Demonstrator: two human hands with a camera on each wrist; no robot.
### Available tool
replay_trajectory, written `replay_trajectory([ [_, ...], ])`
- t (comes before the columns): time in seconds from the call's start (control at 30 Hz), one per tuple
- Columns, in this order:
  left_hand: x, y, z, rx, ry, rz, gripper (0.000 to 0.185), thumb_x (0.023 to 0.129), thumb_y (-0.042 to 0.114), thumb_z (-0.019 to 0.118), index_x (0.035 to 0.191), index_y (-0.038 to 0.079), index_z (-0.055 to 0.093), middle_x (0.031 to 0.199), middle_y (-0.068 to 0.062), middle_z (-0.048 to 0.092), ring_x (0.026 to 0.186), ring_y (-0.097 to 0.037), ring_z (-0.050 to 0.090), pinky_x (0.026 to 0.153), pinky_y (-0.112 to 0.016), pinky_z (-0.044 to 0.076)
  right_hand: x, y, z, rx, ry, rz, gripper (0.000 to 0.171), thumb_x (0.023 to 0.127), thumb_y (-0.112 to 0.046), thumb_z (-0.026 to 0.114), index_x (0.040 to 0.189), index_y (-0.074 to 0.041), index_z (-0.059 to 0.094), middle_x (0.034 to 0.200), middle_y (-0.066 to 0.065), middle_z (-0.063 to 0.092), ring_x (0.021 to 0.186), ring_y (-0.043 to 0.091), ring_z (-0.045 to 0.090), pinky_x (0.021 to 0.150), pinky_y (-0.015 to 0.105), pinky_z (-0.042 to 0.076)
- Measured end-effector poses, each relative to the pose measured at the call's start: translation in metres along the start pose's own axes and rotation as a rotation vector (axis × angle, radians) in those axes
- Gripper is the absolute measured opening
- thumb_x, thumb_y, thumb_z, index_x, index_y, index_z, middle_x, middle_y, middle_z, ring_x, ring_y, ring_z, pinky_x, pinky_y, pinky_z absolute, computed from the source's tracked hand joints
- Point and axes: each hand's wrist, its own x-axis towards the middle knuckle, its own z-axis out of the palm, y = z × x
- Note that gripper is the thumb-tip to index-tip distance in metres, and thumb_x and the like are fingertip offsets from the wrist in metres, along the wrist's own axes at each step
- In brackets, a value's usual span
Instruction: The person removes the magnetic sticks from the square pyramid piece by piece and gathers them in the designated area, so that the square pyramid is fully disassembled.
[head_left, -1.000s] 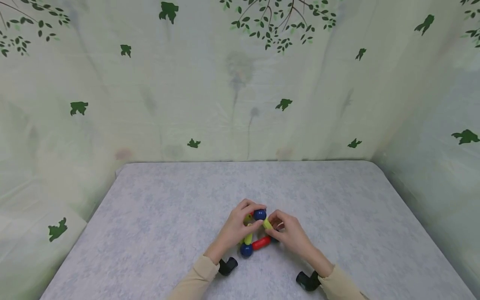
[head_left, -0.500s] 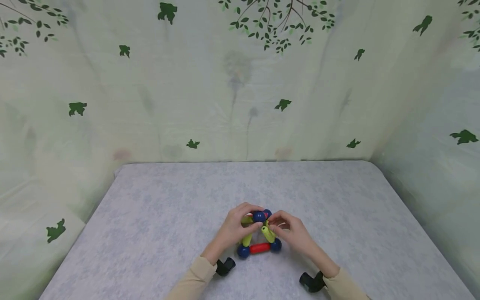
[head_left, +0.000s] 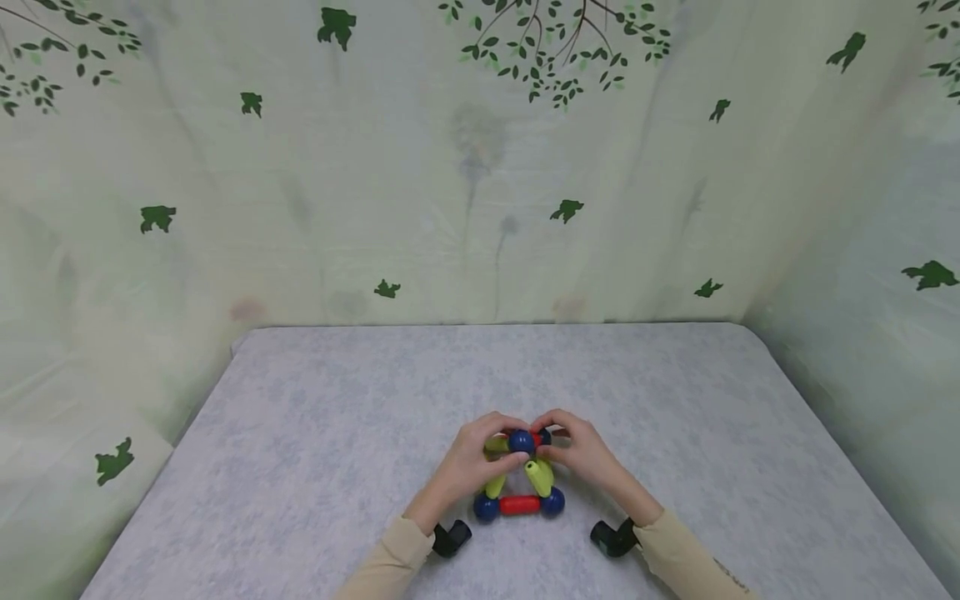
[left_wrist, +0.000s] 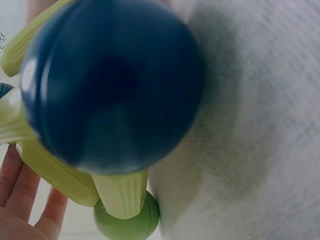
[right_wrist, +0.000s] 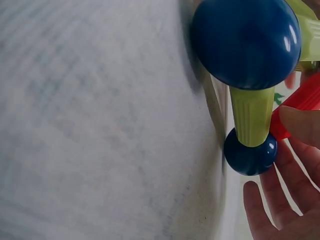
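Both hands have shifted: left hand and right hand now pinch the top blue ball, steadying the rod-and-ball pyramid on the worktop at 6 o'clock.

Blue ball filling the frame

Yellow-green rods are branching off it — one is meeting a green ball — with fingers showing at lower left.

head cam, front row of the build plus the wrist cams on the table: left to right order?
Left wrist camera → blue ball → red rod → blue ball → right wrist camera.
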Motion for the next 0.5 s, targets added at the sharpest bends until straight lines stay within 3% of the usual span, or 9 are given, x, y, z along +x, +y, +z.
replay_trajectory([
  [0.2, 0.0, 0.003, -0.001, -0.029, -0.028, -0.015, 0.035, 0.091, 0.021, 0.067, 0.119, 0.002, 0.061, 0.112, -0.001, 0.062, 0.101, -0.013, 0.059, 0.086, -0.036, 0.051, -0.004, 0.0, -0.001, -0.004, -0.007, -0.012, 0.022, 0.086, -0.005, 0.07, 0.106, -0.008, 0.062, 0.105, 0.003, 0.062, 0.105, 0.027, 0.057, 0.093, 0.05, 0.044],
  [0.43, 0.01, 0.043, -0.01, -0.041, -0.015, -0.115, 0.025, 0.093, 0.005, 0.061, 0.116, -0.005, 0.061, 0.11, -0.015, 0.065, 0.1, -0.024, 0.061, 0.088, -0.053, 0.047, -0.01, -0.009, -0.003, -0.002, -0.015, 0.003, 0.024, 0.084, 0.004, 0.069, 0.105, -0.004, 0.061, 0.106, 0.007, 0.062, 0.106, 0.03, 0.056, 0.092, 0.051, 0.045],
  [0.5, 0.013, 0.041, -0.012, -0.055, 0.014, -0.136, 0.027, 0.093, 0.004, 0.061, 0.118, -0.005, 0.06, 0.111, -0.017, 0.065, 0.103, -0.028, 0.061, 0.09, -0.053, 0.045, -0.01, 0.0, -0.002, 0.003, -0.012, 0.012, 0.025, 0.086, 0.005, 0.066, 0.107, -0.006, 0.061, 0.108, 0.005, 0.062, 0.106, 0.028, 0.056, 0.092, 0.049, 0.045],
])
